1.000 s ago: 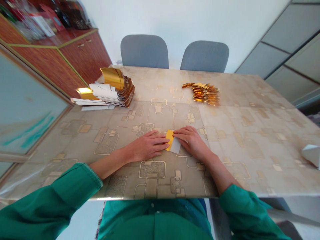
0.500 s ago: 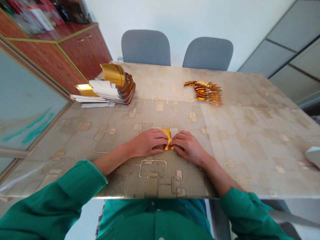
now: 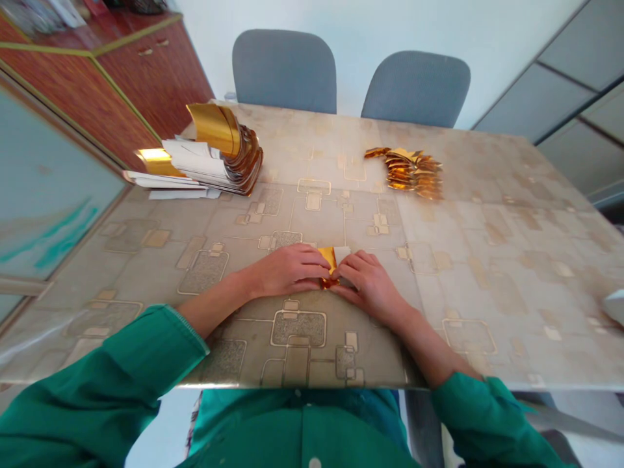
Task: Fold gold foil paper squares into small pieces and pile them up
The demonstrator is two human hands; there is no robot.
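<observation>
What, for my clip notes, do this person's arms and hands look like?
The left hand and right hand are bare, with no gloves, rings or watch showing. The left sleeve and right sleeve are long and teal-green, with cuffs ending partway along the forearms.

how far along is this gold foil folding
Done: a pile of folded gold pieces sits up the table. In hand: one gold piece pinched between left hand and right hand. Left: a larger stack of gold-and-white sheets, apparently unfolded.
</observation>
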